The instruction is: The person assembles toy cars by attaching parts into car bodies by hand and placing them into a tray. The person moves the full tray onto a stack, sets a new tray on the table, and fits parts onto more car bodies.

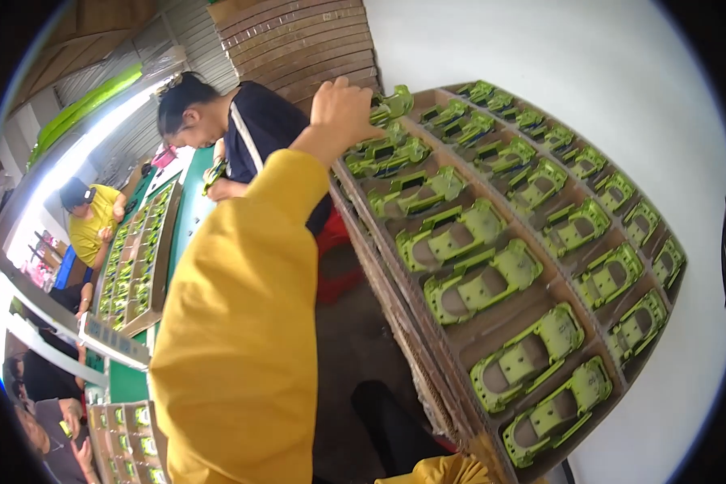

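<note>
My left arm in a yellow sleeve reaches up to the far end of a divided cardboard tray [452,355]. My left hand [340,113] is closed, fingers and thumb curled round a lime-green toy car body [395,103] that is tilted above the tray's far left corner. Just below it, more green car bodies [387,153] crowd together in one compartment. Several similar shells, such as one near car body [557,411], lie in rows between the dividers. Only a bit of my right sleeve [440,470] shows at the lower edge; the hand itself is out of view.
Under the tray are further cardboard layers. A stack of cardboard trays [298,44] stands behind. To the left, a person in a dark top [270,121] works at a green table [192,194] holding another filled tray [163,266]. A red stool [336,250] stands between. Other people sit further left.
</note>
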`<state>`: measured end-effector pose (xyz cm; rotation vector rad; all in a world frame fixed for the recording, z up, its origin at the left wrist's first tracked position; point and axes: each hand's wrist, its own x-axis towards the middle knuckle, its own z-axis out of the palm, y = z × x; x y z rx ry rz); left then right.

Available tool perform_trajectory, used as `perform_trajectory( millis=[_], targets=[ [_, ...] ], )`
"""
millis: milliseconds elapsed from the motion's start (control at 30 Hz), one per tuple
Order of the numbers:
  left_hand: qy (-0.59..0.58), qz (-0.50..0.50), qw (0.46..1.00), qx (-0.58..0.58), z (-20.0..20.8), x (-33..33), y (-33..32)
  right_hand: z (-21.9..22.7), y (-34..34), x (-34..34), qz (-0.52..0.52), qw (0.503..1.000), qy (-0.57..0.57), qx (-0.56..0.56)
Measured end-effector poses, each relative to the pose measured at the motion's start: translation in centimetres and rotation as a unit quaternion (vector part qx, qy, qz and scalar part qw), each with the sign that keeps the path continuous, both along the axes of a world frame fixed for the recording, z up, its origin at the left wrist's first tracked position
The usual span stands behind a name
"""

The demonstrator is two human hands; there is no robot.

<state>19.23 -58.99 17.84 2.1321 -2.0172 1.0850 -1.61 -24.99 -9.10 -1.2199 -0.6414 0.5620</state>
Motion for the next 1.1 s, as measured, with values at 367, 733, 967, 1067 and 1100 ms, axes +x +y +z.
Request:
perform_trajectory(
  millis=[367, 733, 967, 1067, 1100],
  targets=[
    [0.253, 0.093, 0.963, -0.013, -2.7, 0.8, -13.3, -3.9, -9.4, 5.0, -0.103, 0.990, 0.077, -0.054],
    [0.440, 0.063, 0.895, -0.029, -5.4, 2.4, -14.0, -4.1, -7.7, 6.4, -0.125, 0.983, 0.137, 0.011],
    [0.353, -0.089, 0.930, -0.050, -2.5, 8.0, -6.0, -2.7, 0.2, 3.4, -0.045, 0.975, 0.203, 0.079],
    [0.389, -0.078, 0.918, -0.013, -0.3, 6.1, -1.8, -0.2, 1.3, 1.1, -0.026, 0.962, 0.250, 0.104],
    [0.391, -0.079, 0.917, -0.016, -0.9, 6.5, -2.1, 1.0, 0.6, 0.6, -0.026, 0.955, 0.270, 0.117]
  ],
)
